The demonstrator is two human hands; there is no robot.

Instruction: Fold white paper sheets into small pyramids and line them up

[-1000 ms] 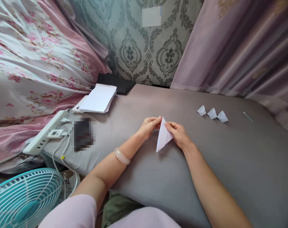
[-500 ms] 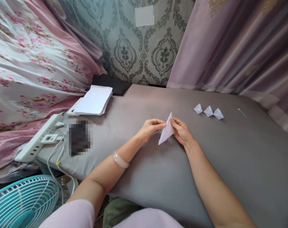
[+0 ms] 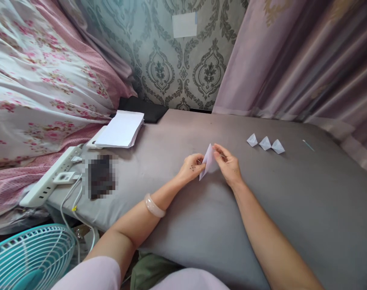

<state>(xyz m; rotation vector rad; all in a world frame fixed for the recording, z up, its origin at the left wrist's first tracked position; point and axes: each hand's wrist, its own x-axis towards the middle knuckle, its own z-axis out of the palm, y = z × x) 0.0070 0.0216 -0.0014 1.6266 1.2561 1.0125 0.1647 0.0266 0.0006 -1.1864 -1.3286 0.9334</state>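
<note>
Apparently, three small paper pieces (image 3: 265, 143) at right of frame are done; mid-frame, the folded sheet (image 3: 208, 158) looks part-shaped, your left hand (image 3: 191, 167) pinching it, your right hand (image 3: 229, 166) at its upper edge, grip unclear, more folding likely remaining

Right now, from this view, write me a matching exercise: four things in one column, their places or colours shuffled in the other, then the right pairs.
Things
1. Single folded paper
2. Bracelet
3. Fan
4. Three small folded papers

Places or colours
A. Turquoise and white, lower left corner
B. In a row, right of the right hand
C. Held in the left hand
D. Around the left forearm

Pairs: 1-C, 2-D, 3-A, 4-B
</note>
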